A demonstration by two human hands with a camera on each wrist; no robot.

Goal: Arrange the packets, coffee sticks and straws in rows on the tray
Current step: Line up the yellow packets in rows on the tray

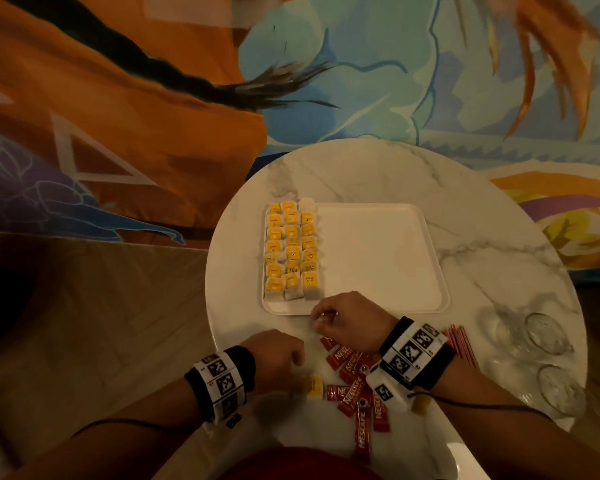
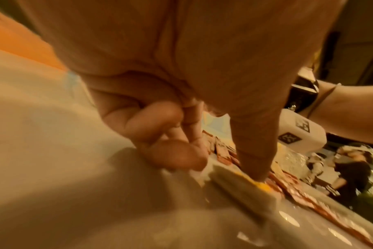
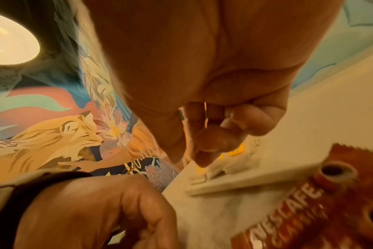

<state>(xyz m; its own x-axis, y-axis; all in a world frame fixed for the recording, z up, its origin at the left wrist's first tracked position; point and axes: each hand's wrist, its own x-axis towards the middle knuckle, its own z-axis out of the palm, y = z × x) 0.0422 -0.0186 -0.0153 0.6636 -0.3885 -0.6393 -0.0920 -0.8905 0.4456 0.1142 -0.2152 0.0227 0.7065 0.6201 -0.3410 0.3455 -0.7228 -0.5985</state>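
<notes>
A white tray [image 1: 378,254] lies on the round marble table [image 1: 361,174]. Yellow tea packets [image 1: 291,251] fill three columns along its left side. One loose yellow tea packet [image 1: 315,388] lies near the table's front edge. My left hand [image 1: 297,365] pinches it, the thumb [image 2: 260,175] pressing on the packet [image 2: 241,183] and the curled fingers at its other edge. My right hand [image 1: 321,320] hovers at the tray's front edge with its fingers curled; in the right wrist view the right hand [image 3: 187,160] holds nothing that shows. Red coffee sticks [image 1: 352,372] lie heaped under my right wrist. Red straws [image 1: 459,344] lie to its right.
Two clear glasses [image 1: 541,332] [image 1: 558,386] stand at the table's right edge. The right two thirds of the tray is bare. A painted wall rises behind the table, and wooden floor lies to the left.
</notes>
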